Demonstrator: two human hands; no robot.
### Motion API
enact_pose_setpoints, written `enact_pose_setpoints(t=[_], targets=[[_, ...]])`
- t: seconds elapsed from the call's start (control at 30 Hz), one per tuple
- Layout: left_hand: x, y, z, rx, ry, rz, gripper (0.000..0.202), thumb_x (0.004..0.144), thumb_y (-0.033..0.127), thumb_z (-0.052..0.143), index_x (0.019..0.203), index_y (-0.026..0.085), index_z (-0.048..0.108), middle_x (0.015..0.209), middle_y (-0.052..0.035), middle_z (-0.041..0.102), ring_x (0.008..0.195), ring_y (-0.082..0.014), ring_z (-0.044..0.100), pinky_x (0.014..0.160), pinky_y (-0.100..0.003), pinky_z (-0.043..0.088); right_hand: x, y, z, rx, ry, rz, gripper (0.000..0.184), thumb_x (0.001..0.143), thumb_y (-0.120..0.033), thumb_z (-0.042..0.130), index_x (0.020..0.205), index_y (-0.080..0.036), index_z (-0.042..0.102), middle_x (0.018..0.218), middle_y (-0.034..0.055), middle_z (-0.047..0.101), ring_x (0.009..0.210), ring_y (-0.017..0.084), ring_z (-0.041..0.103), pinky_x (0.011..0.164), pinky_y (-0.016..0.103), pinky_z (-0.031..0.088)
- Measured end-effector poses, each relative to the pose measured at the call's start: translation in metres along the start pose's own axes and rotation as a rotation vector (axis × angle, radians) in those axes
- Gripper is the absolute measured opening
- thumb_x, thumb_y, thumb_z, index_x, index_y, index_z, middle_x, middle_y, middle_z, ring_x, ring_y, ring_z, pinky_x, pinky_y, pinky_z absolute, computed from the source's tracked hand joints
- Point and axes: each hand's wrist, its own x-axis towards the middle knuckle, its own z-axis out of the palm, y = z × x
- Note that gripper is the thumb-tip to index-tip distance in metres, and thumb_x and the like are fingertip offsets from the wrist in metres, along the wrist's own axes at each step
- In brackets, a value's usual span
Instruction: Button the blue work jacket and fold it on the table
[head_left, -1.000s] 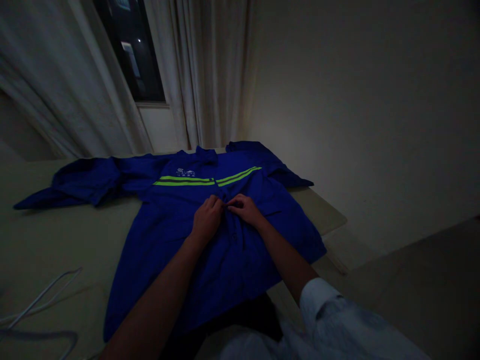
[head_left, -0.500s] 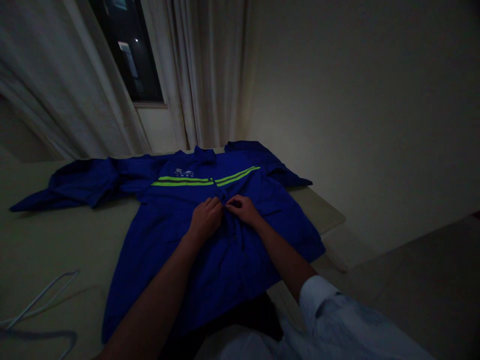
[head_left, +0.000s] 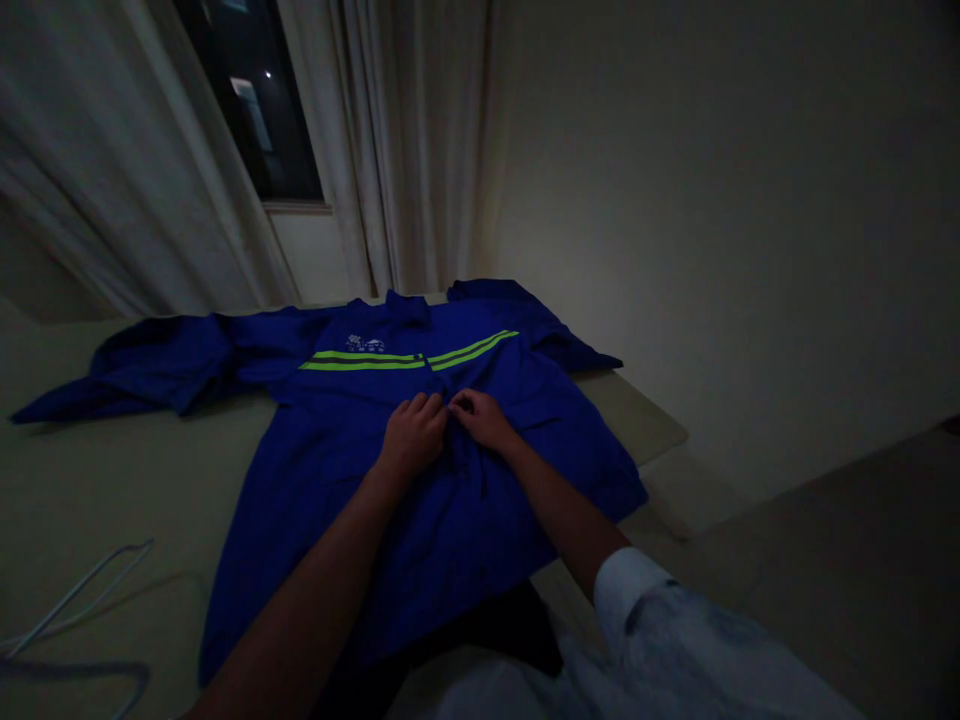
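A blue work jacket (head_left: 300, 470) lies spread front side up, with yellow-green stripes across the chest and a small white logo at its upper left. Its front edges meet along the middle. Below the stripes, my left hand (head_left: 413, 432) is closed on the front edge of the jacket. Close beside it, my right hand (head_left: 484, 418) pinches the same front opening between thumb and forefinger. Fingertips of both hands nearly touch. Whatever small part lies between them, such as a button, is hidden by the fingers and the dim light.
The jacket rests on a pale greenish table (head_left: 112, 500), whose corner shows at the right. A white wire hanger (head_left: 82, 595) lies at the left front. Behind are light curtains (head_left: 420, 140), a dark window (head_left: 255, 110) and a plain wall (head_left: 712, 200).
Both hands stay at the jacket's front opening, with only slight finger movement. The whole view has shifted a little.
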Motion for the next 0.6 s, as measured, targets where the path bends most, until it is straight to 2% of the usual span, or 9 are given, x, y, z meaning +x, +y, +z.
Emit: enact_pose_setpoints(t=[0.1, 0.2, 0.27, 0.33, 0.43, 0.5, 0.6], targets=[[-0.001, -0.004, 0.0, -0.034, 0.027, 0.02, 0.026, 0.095, 0.012, 0.05, 0.107, 0.021, 0.071, 0.106, -0.0126, 0.066, 0.102, -0.0296, 0.059, 0.08, -0.042, 0.046, 0.001, 0.002, 0.002, 0.008, -0.001, 0.03, 0.009, 0.092, -0.025, 0.064, 0.09, -0.019, 0.07, 0.083, 0.0005, 0.07, 0.073, 0.015, 0.061, 0.071, 0.026, 0.047], [-0.003, -0.012, 0.004, -0.195, 0.046, 0.023, 0.023, 0.096, 0.015, 0.051, 0.099, 0.023, 0.071, 0.105, -0.0097, 0.067, 0.099, -0.0259, 0.061, 0.083, -0.039, 0.049, 0.0, 0.005, 0.003, 0.032, -0.003, 0.04, 0.011, 0.094, -0.027, 0.063, 0.093, -0.018, 0.07, 0.084, 0.001, 0.07, 0.075, 0.015, 0.061, 0.073, 0.027, 0.047], [-0.005, -0.017, 0.009, -0.38, 0.091, -0.067, 0.02, 0.099, 0.021, 0.051, 0.095, 0.023, 0.07, 0.105, -0.0072, 0.067, 0.099, -0.0226, 0.063, 0.085, -0.036, 0.051, 0.0, 0.006, 0.003, 0.045, -0.003, 0.016, 0.012, 0.095, -0.029, 0.063, 0.095, -0.018, 0.069, 0.088, 0.0013, 0.069, 0.078, 0.016, 0.061, 0.075, 0.027, 0.047], [-0.005, -0.018, 0.015, -0.548, 0.13, -0.2, 0.018, 0.1, 0.031, 0.054, 0.099, 0.023, 0.069, 0.105, -0.0056, 0.066, 0.094, -0.0199, 0.065, 0.083, -0.033, 0.052, -0.001, 0.005, 0.003, 0.044, 0.001, -0.015, 0.011, 0.095, -0.028, 0.062, 0.096, -0.019, 0.068, 0.09, 0.0014, 0.068, 0.08, 0.015, 0.061, 0.076, 0.027, 0.047], [-0.002, -0.017, 0.023, -0.649, 0.109, -0.308, 0.025, 0.095, 0.041, 0.062, 0.11, 0.021, 0.068, 0.105, -0.0051, 0.064, 0.081, -0.0175, 0.063, 0.076, -0.033, 0.052, -0.003, 0.001, 0.003, 0.025, -0.008, -0.058, 0.006, 0.095, -0.024, 0.062, 0.095, -0.019, 0.066, 0.091, 0.0011, 0.066, 0.083, 0.015, 0.06, 0.077, 0.027, 0.046], [0.0, -0.018, 0.027, -0.662, 0.07, -0.314, 0.026, 0.093, 0.039, 0.065, 0.112, 0.021, 0.067, 0.108, -0.0055, 0.064, 0.079, -0.0173, 0.062, 0.077, -0.033, 0.052, -0.005, -0.003, 0.002, -0.005, -0.006, -0.101, 0.004, 0.096, -0.021, 0.062, 0.094, -0.019, 0.065, 0.092, 0.0012, 0.064, 0.085, 0.016, 0.059, 0.08, 0.028, 0.046], [0.004, -0.02, 0.032, -0.656, 0.029, -0.317, 0.023, 0.089, 0.029, 0.067, 0.109, 0.02, 0.064, 0.109, -0.0059, 0.066, 0.089, -0.0194, 0.064, 0.082, -0.034, 0.053, -0.009, -0.008, 0.003, -0.068, 0.002, -0.165, 0.005, 0.098, -0.019, 0.06, 0.095, -0.02, 0.064, 0.096, 0.0022, 0.062, 0.089, 0.016, 0.059, 0.085, 0.029, 0.046]])
